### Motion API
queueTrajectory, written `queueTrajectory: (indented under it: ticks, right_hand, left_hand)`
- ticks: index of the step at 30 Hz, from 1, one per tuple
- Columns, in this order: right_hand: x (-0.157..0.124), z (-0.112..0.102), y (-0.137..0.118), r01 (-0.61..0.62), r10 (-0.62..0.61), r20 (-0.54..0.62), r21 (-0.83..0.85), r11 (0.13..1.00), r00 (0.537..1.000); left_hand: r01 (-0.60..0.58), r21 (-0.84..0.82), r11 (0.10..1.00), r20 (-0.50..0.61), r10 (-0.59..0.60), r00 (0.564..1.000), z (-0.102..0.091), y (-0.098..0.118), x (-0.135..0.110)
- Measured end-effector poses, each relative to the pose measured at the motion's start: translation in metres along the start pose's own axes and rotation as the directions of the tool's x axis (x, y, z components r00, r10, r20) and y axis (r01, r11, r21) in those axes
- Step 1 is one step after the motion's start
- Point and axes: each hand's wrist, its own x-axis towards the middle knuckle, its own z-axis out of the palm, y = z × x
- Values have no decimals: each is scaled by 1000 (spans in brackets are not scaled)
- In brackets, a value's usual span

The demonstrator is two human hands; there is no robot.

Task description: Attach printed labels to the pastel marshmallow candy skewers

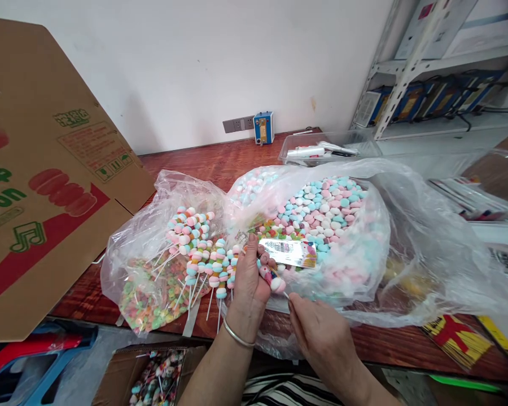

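Skewer (275, 283) of pink-and-white marshmallow candy in printed clear plastic lay within the curled left hand (252, 276); the right hand (322, 327), nearly closed, pinched its thin white stick (285, 295). Bagging seemed underway; the next move probably called for steadying the stick.

Both bare forearms reach in from the bottom edge. The left forearm (218, 361) slants up and to the right, its wrist (242, 324) nearly straight; the left hand (254, 285) is turned palm inward, thumb (251, 248) pointing up and away, fingertips curled in. The right forearm (366, 380) slants up and to the left. The right hand (322, 327) shows its back, knuckles bent, thumb and forefinger pinched close together near the left palm.
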Motion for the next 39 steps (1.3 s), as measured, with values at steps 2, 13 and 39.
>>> queueTrajectory:
  ticks: [2, 13, 39]
  right_hand:
    - [0, 2, 1, 92, -96, -22, -126, 988, 995]
    - [6, -7, 6, -400, 371, 152, 333, 854, 916]
    - [10, -23, 8, -378, 354, 136, 369, 849, 926]
  left_hand:
    - [-8, 15, 1000, -2, 8, 1000, 1, -2, 0]
    - [-48, 239, 970, 304, -28, 952, -19, -2, -8]
    - [-38, 339, 940, 345, -87, 934, -28, 2, -10]
